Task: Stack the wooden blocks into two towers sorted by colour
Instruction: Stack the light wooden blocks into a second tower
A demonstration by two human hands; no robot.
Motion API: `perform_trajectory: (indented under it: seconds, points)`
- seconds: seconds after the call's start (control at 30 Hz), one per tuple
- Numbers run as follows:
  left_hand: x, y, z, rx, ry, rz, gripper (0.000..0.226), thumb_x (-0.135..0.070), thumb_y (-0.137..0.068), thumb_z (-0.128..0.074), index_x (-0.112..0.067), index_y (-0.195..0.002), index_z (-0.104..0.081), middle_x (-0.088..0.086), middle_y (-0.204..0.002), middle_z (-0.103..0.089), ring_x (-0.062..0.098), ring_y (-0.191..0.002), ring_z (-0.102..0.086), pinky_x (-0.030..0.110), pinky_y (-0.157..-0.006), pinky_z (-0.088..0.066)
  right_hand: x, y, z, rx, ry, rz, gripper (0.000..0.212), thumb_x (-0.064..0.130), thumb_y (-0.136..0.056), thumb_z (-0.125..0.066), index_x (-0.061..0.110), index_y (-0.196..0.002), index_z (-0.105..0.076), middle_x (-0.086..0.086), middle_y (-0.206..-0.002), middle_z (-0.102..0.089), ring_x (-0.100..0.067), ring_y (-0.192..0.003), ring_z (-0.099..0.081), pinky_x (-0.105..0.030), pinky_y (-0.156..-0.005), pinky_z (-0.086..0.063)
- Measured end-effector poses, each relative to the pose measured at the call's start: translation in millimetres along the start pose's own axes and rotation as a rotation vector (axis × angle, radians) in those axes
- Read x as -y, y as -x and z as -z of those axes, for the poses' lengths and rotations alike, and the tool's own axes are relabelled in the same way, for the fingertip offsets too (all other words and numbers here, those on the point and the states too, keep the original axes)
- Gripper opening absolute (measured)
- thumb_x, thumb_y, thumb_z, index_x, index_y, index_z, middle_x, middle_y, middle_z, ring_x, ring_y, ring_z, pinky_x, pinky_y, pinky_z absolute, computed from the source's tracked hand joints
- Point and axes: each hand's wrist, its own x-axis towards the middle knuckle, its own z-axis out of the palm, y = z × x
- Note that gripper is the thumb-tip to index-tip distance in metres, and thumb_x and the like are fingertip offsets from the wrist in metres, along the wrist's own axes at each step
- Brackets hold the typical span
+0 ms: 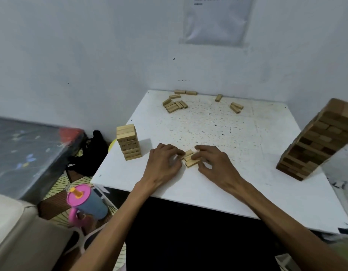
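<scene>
Head view looks down on both bare forearms, which reach forward from the near edge of the white speckled desk [228,184] and converge toward its middle. The left hand [165,163] lies palm down with its fingers curled inward, and its fingertips press the left side of a small bundle of pale wooden blocks [190,159]. The right hand [214,165] mirrors it, fingers bent, with its fingertips closing on the bundle's right side. The bundle rests on the desk between the two hands. It seems to hold three or so blocks, though blur makes the count unsure.

A short tower of pale wooden blocks [129,141] stands upright near the desk's left edge, just beside the left hand but apart from it. A tall tower of darker brown wooden blocks [318,139] stands by the right edge, well apart from the right hand. Loose pale wooden blocks [174,103] lie scattered along the far edge. A blue cup with a pink lid [85,202] sits below the desk at the left.
</scene>
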Motion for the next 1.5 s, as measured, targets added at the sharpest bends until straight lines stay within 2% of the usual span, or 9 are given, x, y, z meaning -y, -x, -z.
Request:
perform_trajectory:
  seconds: [0.2,0.3,0.4,0.57,0.8,0.97,1.13,1.27,1.5]
  points:
    - [4,4,4,0.033,0.040,-0.073,0.035,-0.042,-0.084,-0.055,-0.034,-0.113,-0.073,-0.019,-0.105,-0.069,0.011,-0.107,-0.055,0.044,-0.092,-0.046,-5,-6,3,-0.123,-0.016,-0.070,0.028,0.014,-0.090,-0.074,0.025,-0.115,-0.069,0.008,-0.120,-0.060,-0.010,-0.113,-0.057,-0.039,-0.092,-0.054]
    - [11,0,9,0.074,0.025,-0.090,0.055,-0.051,-0.081,-0.064,-0.032,-0.132,-0.064,-0.018,-0.126,-0.064,0.013,-0.123,-0.050,0.040,-0.099,-0.041,0,-2,10,0.007,-0.068,-0.075,0.045,0.026,-0.087,-0.077,0.028,-0.129,-0.062,0.015,-0.123,-0.060,-0.003,-0.119,-0.053,-0.033,-0.100,-0.049]
    - [13,-4,17,0.185,0.059,-0.065,0.068,-0.052,-0.082,-0.071,-0.036,-0.146,-0.054,-0.036,-0.134,-0.048,0.005,-0.135,-0.036,0.033,-0.108,-0.029,-1,-3,11,0.101,-0.057,-0.055,0.058,0.042,-0.082,-0.084,0.032,-0.134,-0.060,0.025,-0.126,-0.058,-0.001,-0.125,-0.049,-0.027,-0.104,-0.045]
    - [12,-13,21,0.277,0.115,0.070,0.066,-0.055,-0.079,-0.082,-0.054,-0.139,-0.054,-0.017,-0.135,-0.044,0.012,-0.134,-0.034,0.035,-0.111,-0.031,-3,-8,15,0.109,-0.115,-0.099,0.055,0.043,-0.078,-0.089,0.038,-0.128,-0.067,0.030,-0.116,-0.060,0.004,-0.116,-0.056,-0.021,-0.096,-0.048]
    - [8,-24,20,0.222,0.171,0.053,0.054,-0.050,-0.075,-0.088,-0.054,-0.125,-0.066,-0.023,-0.123,-0.049,0.007,-0.126,-0.037,0.030,-0.108,-0.032,-8,-16,18,0.097,-0.155,-0.114,0.050,0.038,-0.074,-0.093,0.035,-0.120,-0.074,0.020,-0.115,-0.065,0.000,-0.110,-0.061,-0.018,-0.092,-0.050]
    - [5,-22,19,0.189,0.184,-0.016,0.045,-0.040,-0.075,-0.091,-0.042,-0.117,-0.075,-0.030,-0.112,-0.052,-0.026,-0.116,-0.032,0.032,-0.109,-0.031,-11,-18,18,0.099,-0.179,-0.061,0.040,0.036,-0.075,-0.092,0.034,-0.112,-0.077,0.021,-0.121,-0.068,-0.002,-0.118,-0.061,-0.026,-0.098,-0.053]
    - [7,-21,13,0.169,0.217,-0.055,0.031,-0.037,-0.075,-0.091,-0.037,-0.103,-0.079,-0.038,-0.116,-0.067,-0.007,-0.123,-0.043,0.039,-0.112,-0.032,-12,-22,16,0.077,-0.174,0.029,0.037,0.028,-0.076,-0.092,0.028,-0.109,-0.077,0.020,-0.117,-0.070,-0.009,-0.117,-0.062,-0.031,-0.094,-0.057]
    - [5,-21,10,0.147,0.223,-0.047,0.026,-0.034,-0.074,-0.092,-0.036,-0.098,-0.081,-0.035,-0.117,-0.069,-0.003,-0.125,-0.045,0.036,-0.113,-0.029,-12,-24,12,0.046,-0.113,0.134,0.032,0.026,-0.078,-0.089,0.024,-0.107,-0.076,0.016,-0.114,-0.071,-0.010,-0.114,-0.063,-0.032,-0.090,-0.056]
    - [5,-21,10,0.133,0.228,-0.058,0.025,-0.035,-0.072,-0.093,-0.037,-0.094,-0.081,-0.033,-0.115,-0.070,0.006,-0.122,-0.050,0.043,-0.111,-0.033,-9,-27,8,0.033,-0.107,0.180,0.030,0.020,-0.076,-0.088,0.021,-0.104,-0.075,0.013,-0.112,-0.070,-0.012,-0.111,-0.063,-0.033,-0.089,-0.056]
